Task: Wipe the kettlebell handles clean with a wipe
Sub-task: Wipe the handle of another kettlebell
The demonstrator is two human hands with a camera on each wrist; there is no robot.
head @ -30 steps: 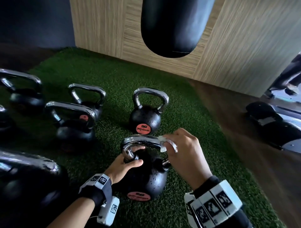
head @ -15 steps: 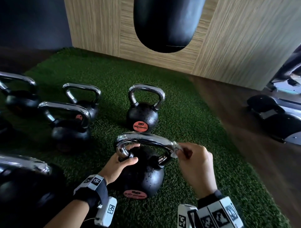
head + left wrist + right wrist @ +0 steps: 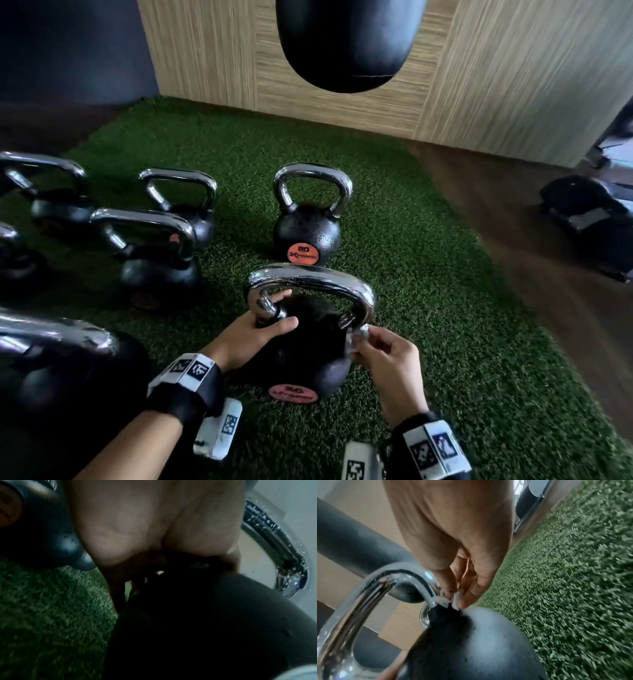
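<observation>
A pebbled black kettlebell (image 3: 301, 356) with a curved chrome handle (image 3: 308, 275) stands on green turf (image 3: 428, 274); its left post is gripped by the left hand (image 3: 253, 337); a crumpled white wipe (image 3: 444, 600) is pinched against the right post's base by the right hand (image 3: 387, 363).

Your left hand (image 3: 145, 524) fills the top middle of the left wrist view, seen from the palm side and blurred. Its fingers (image 3: 229, 559) curl down against the dark, rounded black kettlebell body (image 3: 197, 628) that takes up the lower right; the exact grip is lost in shadow. To the right, the shiny chrome kettlebell handle (image 3: 274, 536) arcs down to meet that body, speckled with bright droplets. Green artificial turf (image 3: 51, 615) covers the lower left. Another black kettlebell (image 3: 42, 534) sits at the upper left, an orange label (image 3: 8, 507) on it.
</observation>
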